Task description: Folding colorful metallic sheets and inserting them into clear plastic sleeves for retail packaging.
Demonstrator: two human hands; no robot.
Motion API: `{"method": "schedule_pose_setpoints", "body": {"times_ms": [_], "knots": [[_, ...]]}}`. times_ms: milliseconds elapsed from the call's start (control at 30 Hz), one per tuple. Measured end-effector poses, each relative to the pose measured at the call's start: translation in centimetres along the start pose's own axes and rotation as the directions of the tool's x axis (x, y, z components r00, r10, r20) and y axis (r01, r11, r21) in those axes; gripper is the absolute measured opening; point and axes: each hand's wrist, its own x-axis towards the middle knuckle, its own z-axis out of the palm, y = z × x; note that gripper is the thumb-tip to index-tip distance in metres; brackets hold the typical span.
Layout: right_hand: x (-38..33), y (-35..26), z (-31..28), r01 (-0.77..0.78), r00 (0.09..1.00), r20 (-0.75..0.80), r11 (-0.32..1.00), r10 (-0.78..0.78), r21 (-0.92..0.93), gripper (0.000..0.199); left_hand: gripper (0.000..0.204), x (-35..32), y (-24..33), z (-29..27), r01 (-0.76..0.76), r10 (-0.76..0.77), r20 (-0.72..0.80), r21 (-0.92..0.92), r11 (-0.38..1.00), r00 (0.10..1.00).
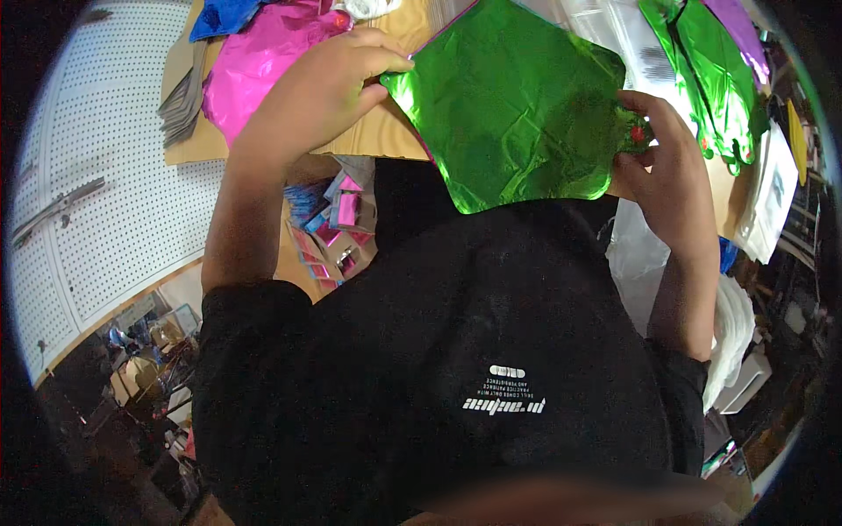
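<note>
A flat, shiny green foil balloon [513, 110] with pointed corners is stretched out in front of me, over the table's near edge. My left hand [329, 88] pinches its left corner between thumb and fingertips. At the opposite corner my right hand [671, 167] has its thumb and fingers closed on the foil, beside a small red spot [638, 134]. Creases run across the sheet. Behind my left hand lies a pink foil balloon [259, 66], also flat, with a red spot near its upper end.
The wooden table [386, 131] carries clear plastic bags [605, 31] at the back. More green foil [724, 92] and purple foil [744, 35] lie at right. Grey cards [180, 110] are stacked at the left edge, near a white pegboard [114, 158]. Pink-and-blue packets [346, 210] sit below.
</note>
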Motion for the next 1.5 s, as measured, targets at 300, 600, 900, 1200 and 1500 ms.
{"method": "schedule_pose_setpoints", "body": {"times_ms": [300,600,900,1200,1500], "knots": [[-0.3,-0.2,0.6,-0.094,0.995,0.004,0.953,0.097,0.287,0.062,0.041,0.1,0.9,-1.5,0.218,-0.199,0.102,-0.230,0.948,0.975],[0.3,1.5,1.3,-0.197,0.973,0.053,0.691,0.224,0.695,0.043,0.024,0.1,-0.1,-0.4,-0.002,0.002,-0.009,0.007,1.000,1.000],[1.6,0.6,1.8,-0.345,0.931,0.083,0.783,0.356,0.517,0.042,0.024,-0.2,-0.1,-0.2,0.028,-0.028,-0.007,0.004,1.000,1.000],[-0.2,-0.3,0.7,-0.144,0.987,0.015,0.820,0.163,0.554,0.062,0.025,-0.3,-0.4,-0.7,-0.036,0.035,0.028,0.016,0.999,0.999],[-0.4,0.3,0.2,-0.049,0.999,0.031,0.982,0.044,0.184,0.046,0.020,-0.4,-0.4,-0.4,-0.005,0.005,-0.022,0.013,1.000,1.000]]}}
